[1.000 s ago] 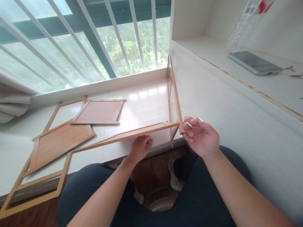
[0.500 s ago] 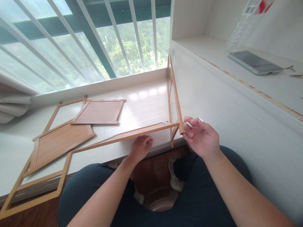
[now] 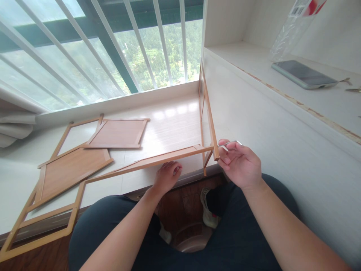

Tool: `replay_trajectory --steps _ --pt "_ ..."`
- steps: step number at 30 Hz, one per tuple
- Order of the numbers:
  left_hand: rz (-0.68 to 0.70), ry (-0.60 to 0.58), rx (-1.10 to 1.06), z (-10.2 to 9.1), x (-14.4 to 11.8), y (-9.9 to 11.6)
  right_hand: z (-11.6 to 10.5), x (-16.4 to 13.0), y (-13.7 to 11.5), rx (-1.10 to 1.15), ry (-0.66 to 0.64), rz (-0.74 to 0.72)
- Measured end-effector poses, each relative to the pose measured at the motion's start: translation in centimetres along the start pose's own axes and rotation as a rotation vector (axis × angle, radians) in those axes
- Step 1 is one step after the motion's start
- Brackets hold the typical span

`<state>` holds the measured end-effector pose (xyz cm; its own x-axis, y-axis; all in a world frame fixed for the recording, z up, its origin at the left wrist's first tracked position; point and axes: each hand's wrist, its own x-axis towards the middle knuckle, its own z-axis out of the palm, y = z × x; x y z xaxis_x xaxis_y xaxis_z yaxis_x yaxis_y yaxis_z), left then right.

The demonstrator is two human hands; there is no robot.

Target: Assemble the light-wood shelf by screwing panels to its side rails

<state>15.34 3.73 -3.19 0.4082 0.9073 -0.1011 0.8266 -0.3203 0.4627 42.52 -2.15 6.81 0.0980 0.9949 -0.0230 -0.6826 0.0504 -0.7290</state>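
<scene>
My right hand (image 3: 239,163) pinches a thin bent metal hex key (image 3: 234,142) between thumb and fingers. The tool's tip meets the outer side of the upright wooden side frame (image 3: 211,113), close to its near end. A long wooden panel (image 3: 169,155) joins that frame at a corner and runs off to the left. Just below the panel's edge, my left hand (image 3: 168,177) is curled closed; whatever lies inside its fingers is hidden, and I cannot tell if it touches the panel.
On the white window ledge (image 3: 169,128) lie two loose wooden panels, a smaller one (image 3: 118,133) and a larger one (image 3: 75,171). An open wooden frame (image 3: 50,237) extends at lower left. A phone (image 3: 304,73) and plastic packaging (image 3: 295,30) occupy the right shelf.
</scene>
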Motion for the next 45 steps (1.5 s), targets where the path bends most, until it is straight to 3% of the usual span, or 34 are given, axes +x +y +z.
replay_trajectory --steps 45 --pt "0.003 0.003 0.000 -0.18 -0.05 0.23 -0.13 0.22 0.29 -0.015 0.008 -0.033"
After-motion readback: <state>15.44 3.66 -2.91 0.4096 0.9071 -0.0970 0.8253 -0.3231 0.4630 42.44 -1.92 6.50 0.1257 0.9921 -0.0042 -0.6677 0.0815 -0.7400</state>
